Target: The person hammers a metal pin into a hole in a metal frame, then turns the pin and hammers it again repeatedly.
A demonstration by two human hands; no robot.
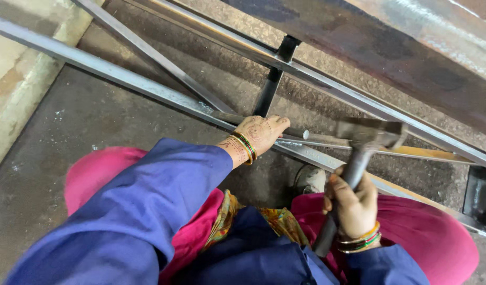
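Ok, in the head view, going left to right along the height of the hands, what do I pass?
Blue sleeve → left hand gripping a thin metal rod → hammer head → right hand around the hammer handle → black bracket at the right edge.

A rusty steel plate (412, 47) fills the upper right corner; a pale concrete kerb (21, 74) borders the dark floor (95, 116) at left.
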